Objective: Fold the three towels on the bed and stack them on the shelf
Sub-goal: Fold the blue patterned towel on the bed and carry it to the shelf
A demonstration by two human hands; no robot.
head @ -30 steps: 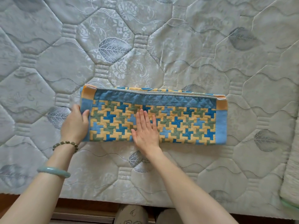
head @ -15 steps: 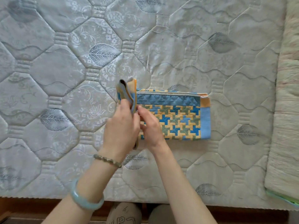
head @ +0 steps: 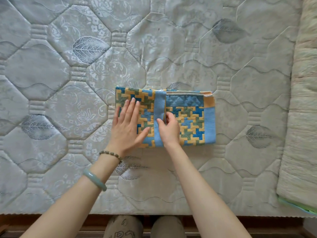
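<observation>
Head view shows one towel (blue and yellow, folded over) on the bed. Left hand lies flat on it, fingers spread; right hand pinches its blue edge just beside.

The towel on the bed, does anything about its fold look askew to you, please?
Slightly. The folded-over left flap of the towel stops at its light-blue band, short of the right edge, so the ends do not meet. The left hand lies flat on it; the right hand pinches the band.
</observation>
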